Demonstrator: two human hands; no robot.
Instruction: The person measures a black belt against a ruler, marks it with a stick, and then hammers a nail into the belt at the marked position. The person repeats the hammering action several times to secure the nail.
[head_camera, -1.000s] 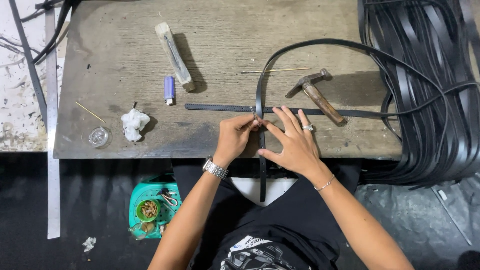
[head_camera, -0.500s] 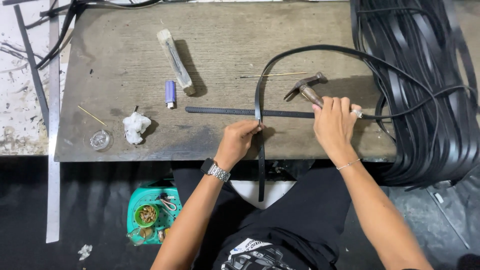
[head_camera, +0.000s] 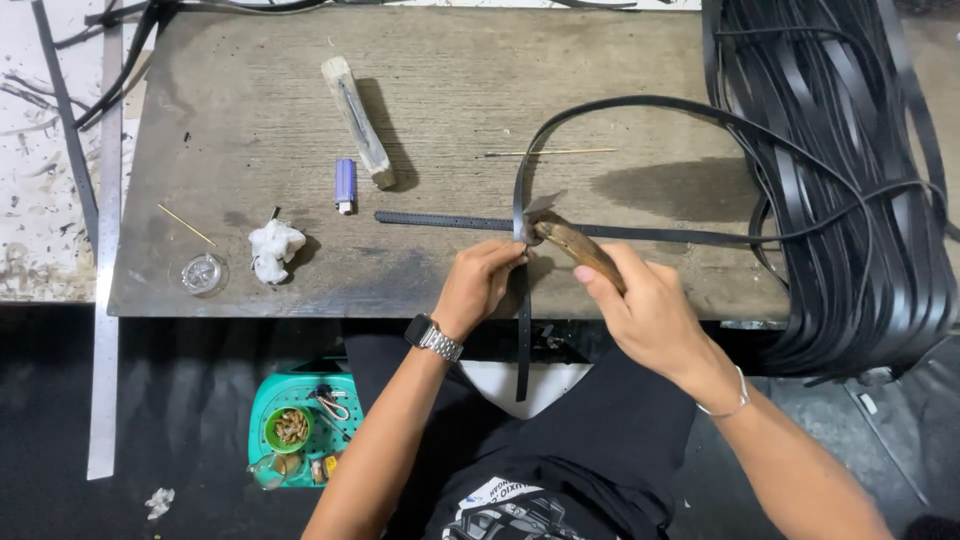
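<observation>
On the wooden board (head_camera: 600, 80), seen from the head camera, the left hand (head_camera: 485, 285) pinches a black strap (head_camera: 521, 200) where it crosses a flat strip (head_camera: 440, 218), apparently steadying it. Just beside, the right hand (head_camera: 645, 305) grips a hammer (head_camera: 570, 240), its head at that crossing.

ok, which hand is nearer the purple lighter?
Left. The left hand pinches the black strap just right of the lighter; the right hand, holding the hammer, is farther right.
</observation>
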